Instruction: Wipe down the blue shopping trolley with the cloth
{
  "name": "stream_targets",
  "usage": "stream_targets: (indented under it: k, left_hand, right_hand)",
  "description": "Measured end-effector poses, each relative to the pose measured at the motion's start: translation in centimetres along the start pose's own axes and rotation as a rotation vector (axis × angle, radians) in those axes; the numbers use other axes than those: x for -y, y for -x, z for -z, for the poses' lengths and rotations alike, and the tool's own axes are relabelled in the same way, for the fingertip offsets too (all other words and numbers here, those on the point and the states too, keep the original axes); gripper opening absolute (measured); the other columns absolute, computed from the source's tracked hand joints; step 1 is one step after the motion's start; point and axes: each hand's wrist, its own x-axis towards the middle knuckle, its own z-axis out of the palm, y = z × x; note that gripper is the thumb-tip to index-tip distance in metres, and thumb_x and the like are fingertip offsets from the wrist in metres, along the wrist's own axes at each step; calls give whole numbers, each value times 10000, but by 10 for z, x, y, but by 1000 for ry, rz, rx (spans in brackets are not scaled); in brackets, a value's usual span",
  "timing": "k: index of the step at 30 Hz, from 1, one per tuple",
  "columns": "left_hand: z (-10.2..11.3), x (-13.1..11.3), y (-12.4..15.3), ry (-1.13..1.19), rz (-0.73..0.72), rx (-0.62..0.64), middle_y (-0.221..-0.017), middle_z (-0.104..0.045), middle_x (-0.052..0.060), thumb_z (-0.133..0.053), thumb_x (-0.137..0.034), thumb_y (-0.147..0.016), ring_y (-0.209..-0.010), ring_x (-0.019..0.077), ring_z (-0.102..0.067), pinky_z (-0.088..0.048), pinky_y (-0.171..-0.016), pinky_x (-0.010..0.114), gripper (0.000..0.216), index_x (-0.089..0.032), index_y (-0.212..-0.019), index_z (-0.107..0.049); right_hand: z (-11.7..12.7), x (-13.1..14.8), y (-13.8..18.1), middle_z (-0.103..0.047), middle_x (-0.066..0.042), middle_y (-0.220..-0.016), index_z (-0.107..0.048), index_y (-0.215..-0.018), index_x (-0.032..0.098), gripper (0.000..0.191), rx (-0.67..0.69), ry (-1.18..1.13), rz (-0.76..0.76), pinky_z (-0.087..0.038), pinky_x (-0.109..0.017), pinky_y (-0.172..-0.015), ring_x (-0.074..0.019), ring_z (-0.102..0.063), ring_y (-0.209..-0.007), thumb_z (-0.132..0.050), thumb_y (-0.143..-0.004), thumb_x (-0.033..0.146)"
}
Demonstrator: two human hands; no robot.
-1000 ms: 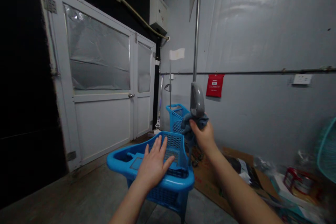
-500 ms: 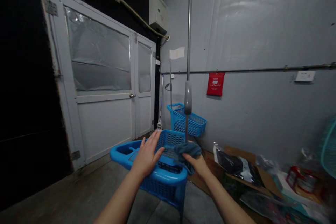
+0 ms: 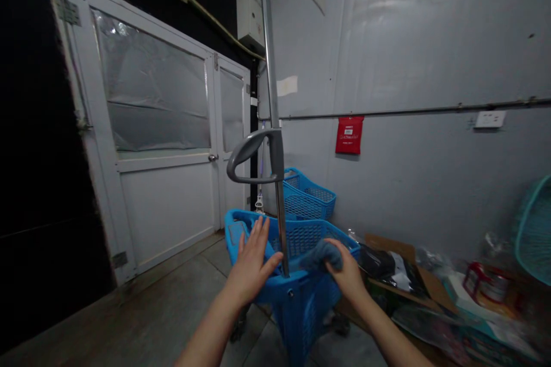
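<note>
A blue plastic shopping cart (image 3: pixel 297 292) stands in front of me on the floor. From its near edge rises a metal pole (image 3: pixel 267 57) with a grey loop handle (image 3: pixel 253 163). My right hand (image 3: pixel 346 275) grips a crumpled blue-grey cloth (image 3: pixel 322 255) at the right rim of the basket. Fingers spread, my left hand (image 3: pixel 253 264) is over the left part of the cart, beside the foot of the pole. Whether its palm presses on the plastic I cannot tell.
Behind stands a second blue cart (image 3: pixel 307 198) by the grey wall. White double doors (image 3: pixel 167 195) are on the left. On the right lie an open cardboard box (image 3: pixel 426 284) with black packaged goods, a red container (image 3: pixel 484 284) and a teal fan (image 3: pixel 536 235).
The near cart has swivelled, so its pole now leans further left and the grey loop shows side-on. My right hand with the cloth has shifted right along the rim.
</note>
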Motion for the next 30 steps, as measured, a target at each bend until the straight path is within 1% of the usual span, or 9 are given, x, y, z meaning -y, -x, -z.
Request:
stream_targets:
  k: [3,7,12,16,18,20,25,28,30]
  left_hand:
    - [-7,-13,-5,-37,50,16,-1587,-139,119,-315,-581,-941,-1456,274,-116,-153,-1148,569,743,-216,-1525,-37]
    - [-10,-13,-20,-141,117,89,-1574,-150,154,-360,-658,-892,-1448,310,-151,-163,-1136,597,840,-154,-1519,-120]
    - [-8,1,-28,-186,78,176,-1562,-224,152,-414,-687,-854,-1427,337,-227,-224,-1116,604,848,-177,-1504,-221]
    - [-5,11,-32,-209,17,236,-1546,-275,150,-455,-687,-832,-1428,333,-228,-217,-1125,585,871,-182,-1503,-225]
    - [-4,13,-34,-233,3,249,-1545,-285,138,-459,-673,-836,-1435,319,-210,-195,-1129,586,856,-200,-1506,-213]
    - [-3,15,-36,-250,4,261,-1544,-293,130,-460,-653,-843,-1435,307,-215,-195,-1130,579,833,-216,-1506,-210]
    - [-3,13,-36,-271,20,259,-1530,-324,136,-452,-632,-850,-1430,291,-240,-210,-1138,541,810,-190,-1496,-244]
    - [-6,7,-37,-265,9,244,-1527,-331,133,-435,-637,-855,-1427,293,-250,-212,-1139,545,810,-173,-1493,-253]
    - [-8,4,-38,-263,6,238,-1526,-334,131,-433,-649,-851,-1421,301,-264,-217,-1135,555,819,-168,-1491,-262]
  right_hand:
    - [3,-5,0,-645,-96,-1179,-629,-1159,206,370,91,52,16,-436,-439,-1004,-269,-581,-1120,-578,-815,335]
    - [-28,26,21,-670,-71,-1111,-635,-1129,231,288,288,55,31,-479,-382,-928,-243,-617,-1037,-537,-873,319]
    - [-61,60,36,-623,-79,-1161,-553,-1265,255,435,249,172,102,-474,-388,-900,-260,-593,-1037,-563,-831,281]
    - [-60,40,46,-590,-108,-1228,-517,-1324,243,492,252,259,212,-457,-418,-939,-271,-570,-1093,-539,-835,288]
    - [-45,12,56,-596,-106,-1240,-525,-1319,241,470,243,313,211,-451,-424,-957,-265,-565,-1116,-515,-851,277]
    - [-16,-25,69,-615,-102,-1231,-548,-1298,234,447,219,389,178,-454,-427,-958,-264,-571,-1118,-504,-855,266]
    - [87,-120,88,-663,-102,-1149,-629,-1175,210,370,163,565,34,-461,-446,-939,-280,-601,-1068,-498,-859,350]
    - [115,-131,80,-679,-95,-1071,-650,-1097,198,348,126,633,-90,-469,-424,-909,-275,-616,-1018,-470,-864,384]
    - [101,-112,71,-682,-88,-1013,-659,-1059,199,324,115,673,-151,-469,-409,-891,-270,-625,-977,-490,-847,376]
